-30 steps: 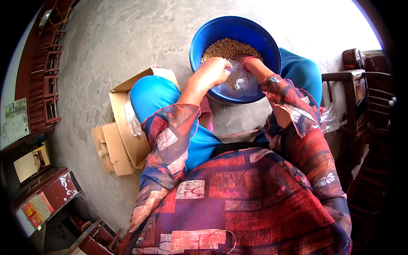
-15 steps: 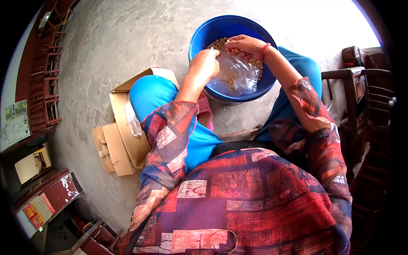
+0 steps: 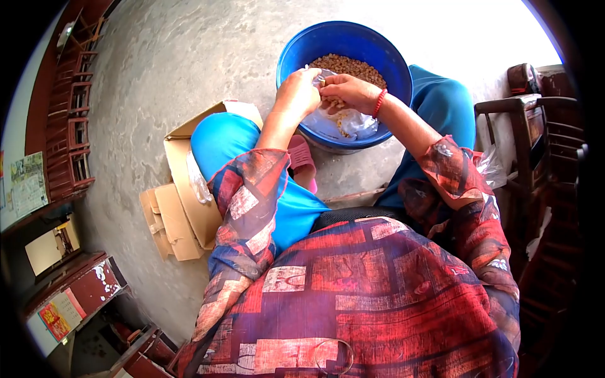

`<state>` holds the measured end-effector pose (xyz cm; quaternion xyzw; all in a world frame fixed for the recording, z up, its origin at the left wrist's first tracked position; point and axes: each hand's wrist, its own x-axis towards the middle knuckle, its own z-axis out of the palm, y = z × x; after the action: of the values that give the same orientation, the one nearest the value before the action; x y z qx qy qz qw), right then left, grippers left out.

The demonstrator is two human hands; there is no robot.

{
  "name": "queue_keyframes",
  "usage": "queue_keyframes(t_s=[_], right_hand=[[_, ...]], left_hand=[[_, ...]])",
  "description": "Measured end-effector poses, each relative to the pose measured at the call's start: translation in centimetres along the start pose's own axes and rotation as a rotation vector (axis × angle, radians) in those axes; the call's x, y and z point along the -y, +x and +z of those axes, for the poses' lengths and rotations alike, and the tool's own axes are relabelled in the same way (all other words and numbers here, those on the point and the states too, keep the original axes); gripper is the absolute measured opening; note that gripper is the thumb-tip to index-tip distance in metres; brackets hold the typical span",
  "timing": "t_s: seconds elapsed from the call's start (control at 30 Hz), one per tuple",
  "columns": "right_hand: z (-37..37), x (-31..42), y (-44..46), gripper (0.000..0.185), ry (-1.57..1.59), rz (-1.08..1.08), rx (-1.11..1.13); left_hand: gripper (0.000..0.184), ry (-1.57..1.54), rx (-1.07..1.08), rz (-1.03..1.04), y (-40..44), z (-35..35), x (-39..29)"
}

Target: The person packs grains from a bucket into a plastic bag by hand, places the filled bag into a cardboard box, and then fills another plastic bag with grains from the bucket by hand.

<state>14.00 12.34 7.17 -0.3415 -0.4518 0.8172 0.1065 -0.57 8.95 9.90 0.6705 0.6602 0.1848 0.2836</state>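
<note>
A blue bucket (image 3: 394,53) stands on the floor between my knees, with a heap of small tan pieces (image 3: 350,64) in it; they look like kernels or nuts, too small to name surely. My left hand (image 3: 299,92) pinches the mouth of a clear plastic bag (image 3: 360,125) over the bucket's near left side. Some of the pieces lie in the sagging bag. At the bag's mouth is my right hand (image 3: 355,93), wearing a red bead bracelet, its fingers closed around a few tan pieces. Its fingertips almost meet the left ones.
Beside my left knee stands an open cardboard box (image 3: 186,211) with a clear plastic wrapper (image 3: 198,176) at its edge. A dark wooden chair (image 3: 526,135) is on the right, near another plastic bag (image 3: 490,167). Wooden furniture (image 3: 75,286) lines the left side.
My right hand has moved from above the heap leftward and toward me, to the bag's mouth. The bag has sunk lower and nearer, and more of the heap shows.
</note>
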Motion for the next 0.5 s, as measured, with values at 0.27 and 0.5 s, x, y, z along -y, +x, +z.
queue_keyframes(t_s=[0.27,0.5], right_hand=[[0.1,-0.5,0.0,0.043,-0.589,-0.073,-0.136],[-1.3,-0.9,0.0,0.031,-1.197,-0.074,-0.003]], left_hand=[[0.040,0.003,-0.016,0.070,0.1,0.0,0.1],[0.039,0.024,0.011,0.084,0.1,-0.2,0.0]])
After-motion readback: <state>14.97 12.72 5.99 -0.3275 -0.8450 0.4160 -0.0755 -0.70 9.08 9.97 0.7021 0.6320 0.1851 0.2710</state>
